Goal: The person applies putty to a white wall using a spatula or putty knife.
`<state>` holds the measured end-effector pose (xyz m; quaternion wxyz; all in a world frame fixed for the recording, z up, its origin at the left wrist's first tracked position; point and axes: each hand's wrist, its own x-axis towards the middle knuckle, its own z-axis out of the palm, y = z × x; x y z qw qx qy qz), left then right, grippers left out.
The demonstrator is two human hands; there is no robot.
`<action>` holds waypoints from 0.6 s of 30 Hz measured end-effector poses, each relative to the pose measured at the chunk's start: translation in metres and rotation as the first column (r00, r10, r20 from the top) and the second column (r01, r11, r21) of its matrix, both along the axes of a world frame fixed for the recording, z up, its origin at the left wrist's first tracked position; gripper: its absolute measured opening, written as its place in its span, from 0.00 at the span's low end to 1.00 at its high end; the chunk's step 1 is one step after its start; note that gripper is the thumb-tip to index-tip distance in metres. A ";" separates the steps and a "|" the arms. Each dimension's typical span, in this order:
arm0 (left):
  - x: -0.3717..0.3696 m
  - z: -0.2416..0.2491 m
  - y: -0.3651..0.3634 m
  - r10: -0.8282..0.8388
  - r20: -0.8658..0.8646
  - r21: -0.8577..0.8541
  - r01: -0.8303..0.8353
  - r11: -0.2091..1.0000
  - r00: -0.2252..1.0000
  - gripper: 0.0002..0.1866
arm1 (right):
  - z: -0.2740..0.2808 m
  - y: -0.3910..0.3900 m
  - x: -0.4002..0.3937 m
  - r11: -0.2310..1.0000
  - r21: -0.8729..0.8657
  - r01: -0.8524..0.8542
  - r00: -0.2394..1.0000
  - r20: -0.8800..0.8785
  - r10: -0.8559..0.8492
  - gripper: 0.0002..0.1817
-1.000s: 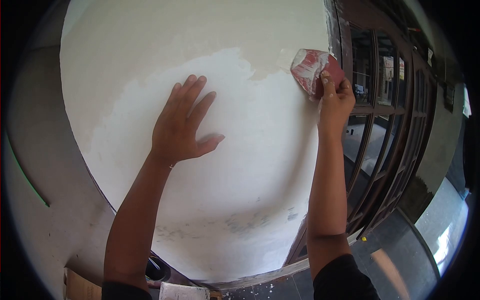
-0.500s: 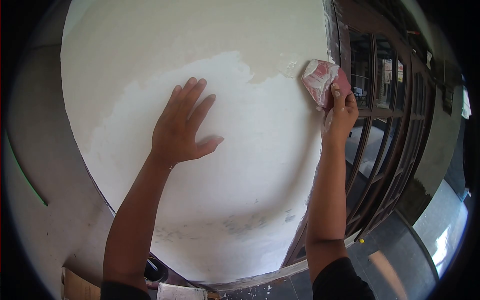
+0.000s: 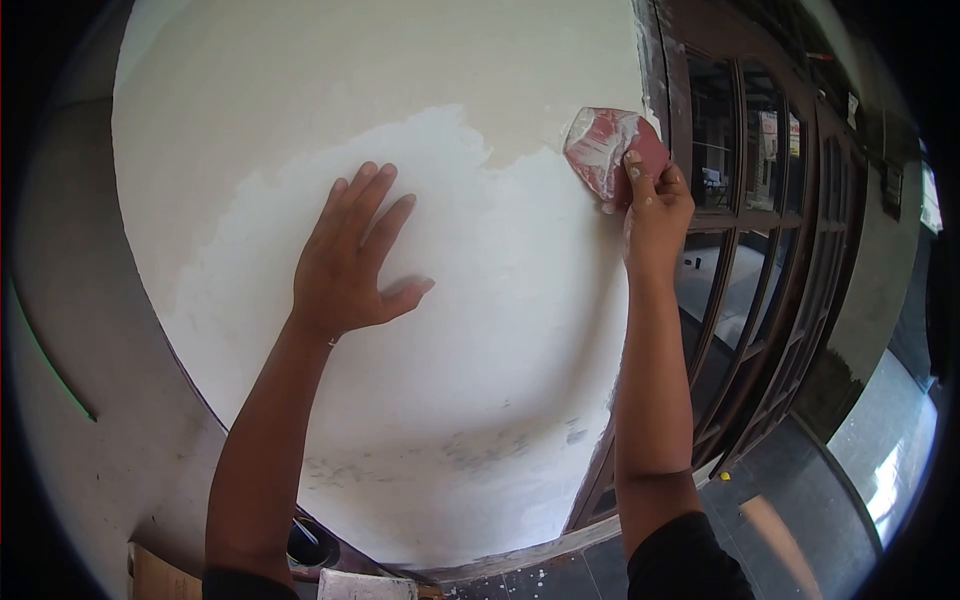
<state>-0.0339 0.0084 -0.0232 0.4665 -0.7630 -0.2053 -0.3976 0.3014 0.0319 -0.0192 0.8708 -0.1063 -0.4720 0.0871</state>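
Note:
A wall (image 3: pixel 500 300) fills the middle of the view, beige in its upper part and coated white below. My left hand (image 3: pixel 350 255) lies flat against the white area with its fingers spread. At the wall's upper right edge, my right hand (image 3: pixel 655 205) grips a red scraper (image 3: pixel 608 145) smeared with white paste. The scraper's flat blade is at the wall surface, close to the dark door frame. White paste also marks the fingers of my right hand.
Brown doors with glass panes (image 3: pixel 745 140) run along the right. A cardboard box (image 3: pixel 160 575), a dark container (image 3: pixel 312 543) and a white-stained board (image 3: pixel 365 586) sit low at the left. A wooden strip (image 3: pixel 780 550) lies on the grey floor.
My right hand and the scraper have moved left and slightly up, over the wall's edge area. My left hand stays flat on the wall, and the view has shifted slightly.

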 end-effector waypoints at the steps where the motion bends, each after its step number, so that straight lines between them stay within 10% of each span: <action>1: 0.000 0.000 -0.001 0.011 0.004 -0.003 -0.011 1.000 1.000 0.39 | -0.004 -0.005 0.002 1.000 -0.006 0.020 0.998 -0.061 -0.021 0.11; 8: 0.000 0.000 -0.001 0.012 0.002 0.004 -0.012 1.000 1.000 0.38 | 0.004 -0.014 -0.015 0.977 0.167 -0.131 0.987 -0.066 0.144 0.09; 12: 0.000 -0.001 0.000 -0.002 0.007 0.000 0.002 1.000 1.000 0.38 | 0.000 -0.004 -0.010 0.987 -0.022 0.159 0.985 0.064 -0.158 0.11; 18: 0.000 0.001 0.000 -0.001 0.001 0.001 0.001 1.000 1.000 0.38 | -0.003 -0.012 -0.005 0.984 0.101 -0.147 0.983 -0.095 0.157 0.10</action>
